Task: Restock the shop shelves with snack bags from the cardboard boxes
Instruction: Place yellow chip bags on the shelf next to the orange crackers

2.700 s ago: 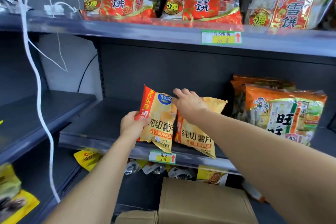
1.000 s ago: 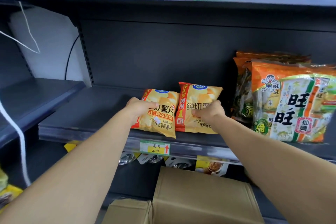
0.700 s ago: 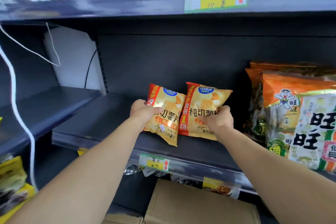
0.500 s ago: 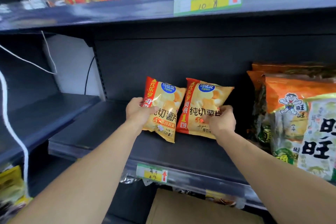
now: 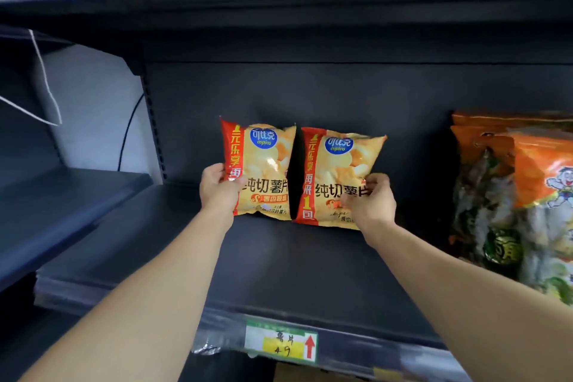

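Note:
Two yellow-and-red chip bags stand upright side by side at the back of the dark middle shelf (image 5: 279,273). My left hand (image 5: 217,187) grips the left edge of the left chip bag (image 5: 266,161). My right hand (image 5: 370,205) pinches the lower right part of the right chip bag (image 5: 338,164). A narrow gap separates the two bags. The bottoms of both bags rest on or just above the shelf board. The cardboard boxes are out of view.
Large orange and green snack bags (image 5: 527,195) fill the right end of the same shelf. A yellow price tag (image 5: 282,341) sits on the shelf's front rail. Another dark shelf (image 5: 55,211) lies to the left, with white cords (image 5: 43,77) hanging above it.
Both hands have pushed the two chip bags back and stood them more upright near the shelf's rear wall. The view has moved closer and tilted up, so the boxes below have dropped out of sight.

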A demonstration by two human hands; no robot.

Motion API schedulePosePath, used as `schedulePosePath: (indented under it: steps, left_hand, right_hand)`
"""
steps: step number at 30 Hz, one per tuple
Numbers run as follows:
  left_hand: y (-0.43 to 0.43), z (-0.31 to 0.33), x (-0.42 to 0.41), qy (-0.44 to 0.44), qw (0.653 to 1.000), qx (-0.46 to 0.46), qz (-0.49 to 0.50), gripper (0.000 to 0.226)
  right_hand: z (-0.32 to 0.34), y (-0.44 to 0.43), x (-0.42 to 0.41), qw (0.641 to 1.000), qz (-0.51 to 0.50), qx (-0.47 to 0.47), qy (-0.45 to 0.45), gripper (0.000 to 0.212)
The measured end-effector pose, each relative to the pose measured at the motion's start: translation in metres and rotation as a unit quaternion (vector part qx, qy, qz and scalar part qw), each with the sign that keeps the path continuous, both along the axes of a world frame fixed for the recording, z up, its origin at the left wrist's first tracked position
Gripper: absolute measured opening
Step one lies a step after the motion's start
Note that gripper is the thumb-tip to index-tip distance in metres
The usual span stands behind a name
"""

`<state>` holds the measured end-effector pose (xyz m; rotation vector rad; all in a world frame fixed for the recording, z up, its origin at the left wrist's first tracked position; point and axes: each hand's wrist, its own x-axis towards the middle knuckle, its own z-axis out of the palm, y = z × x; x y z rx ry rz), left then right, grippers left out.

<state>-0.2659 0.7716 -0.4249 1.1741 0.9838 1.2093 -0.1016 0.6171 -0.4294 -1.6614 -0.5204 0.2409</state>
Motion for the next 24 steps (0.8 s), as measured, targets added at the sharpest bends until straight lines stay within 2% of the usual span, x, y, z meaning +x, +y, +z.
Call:
schedulePosePath:
  steps: [5,12,18,24]
  left_hand:
    - [0.018,-0.004,0.007,0.002,1.000,0.009,-0.012,0.047]
    - [0.030,-0.007,0.013,0.056,0.998,-0.006,-0.039,0.047]
    - [0.024,-0.008,0.021,0.092,0.992,-0.006,-0.089,0.078]
    - [0.025,-0.008,0.035,0.111,0.993,0.010,-0.048,0.042]
  right_hand:
    - [-0.010,0.016,0.004,1.000,-0.008,0.018,0.015,0.049]
    - [-0.012,0.034,0.011,0.998,-0.047,-0.038,-0.017,0.046]
    - [-0.010,0.037,0.017,0.996,-0.079,-0.039,-0.031,0.043]
    - [-0.013,0.032,0.021,0.995,-0.084,-0.046,-0.026,0.042]
